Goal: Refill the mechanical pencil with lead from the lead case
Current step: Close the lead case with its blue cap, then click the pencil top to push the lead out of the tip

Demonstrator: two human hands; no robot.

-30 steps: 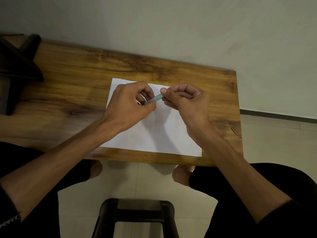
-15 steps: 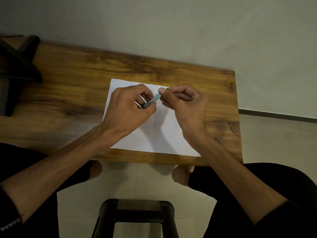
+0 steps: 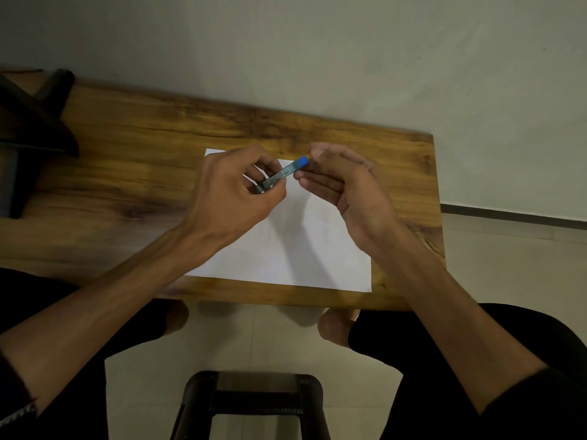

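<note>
My left hand (image 3: 232, 192) grips a slim teal lead case (image 3: 281, 176) by its lower end, above a white sheet of paper (image 3: 286, 255). The case slants up to the right, and its bright blue cap (image 3: 303, 161) shows at the upper end. My right hand (image 3: 346, 185) is just right of the cap, fingers loosely curled, thumb and fingertips close to the cap; whether they touch it I cannot tell. No mechanical pencil is visible; it may be hidden under a hand.
The paper lies on a wooden table (image 3: 127, 147) set against a pale wall. A dark stand (image 3: 28, 122) occupies the table's left end. A dark stool (image 3: 254, 395) stands on the tiled floor between my knees.
My right hand has loosened and drawn slightly right off the case's end, so the blue cap now shows. My left hand still holds the case, raised a little.
</note>
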